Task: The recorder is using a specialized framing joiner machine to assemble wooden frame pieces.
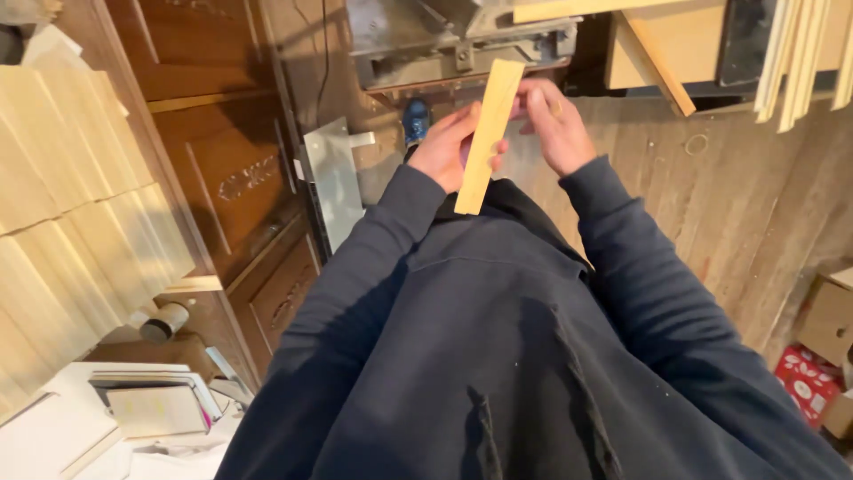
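Hands clamp the pale flat wooden strip (487, 133): left hand (449, 147) gripping mid-length, right hand (553, 124) pinching its far edge—steadiest held firmly at both points.

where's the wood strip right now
In the head view the wood strip is upper centre, held nearly upright in the left hand, with the right hand at its upper edge, just below the grey machine.

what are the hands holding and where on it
A thin wooden strip: left hand grips its middle, right hand pinches near its upper end.
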